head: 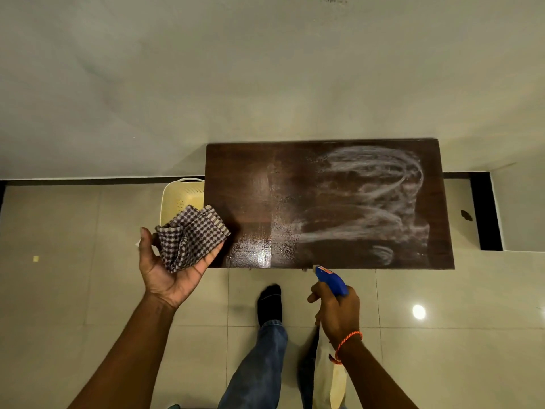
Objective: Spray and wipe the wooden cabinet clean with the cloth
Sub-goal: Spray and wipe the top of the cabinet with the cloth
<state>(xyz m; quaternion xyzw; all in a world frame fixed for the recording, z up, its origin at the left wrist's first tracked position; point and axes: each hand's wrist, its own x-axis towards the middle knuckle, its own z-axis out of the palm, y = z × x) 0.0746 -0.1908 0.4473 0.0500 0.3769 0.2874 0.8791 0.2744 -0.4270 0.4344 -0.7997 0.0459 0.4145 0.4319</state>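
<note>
Cabinet top lies just past both hands, with white streaks over its right half. Cloth lies on the upturned left hand at the near-left corner, thumb clear of it. Right hand grips the sprayer at the near edge. Basket on the left, can't see inside.

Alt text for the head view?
A person's right hand grips a blue-headed spray bottle at the near edge of a dark wooden cabinet top streaked white on its right half; the left hand carries a crumpled checked cloth on its palm. A cream basket stands beside it.
</note>
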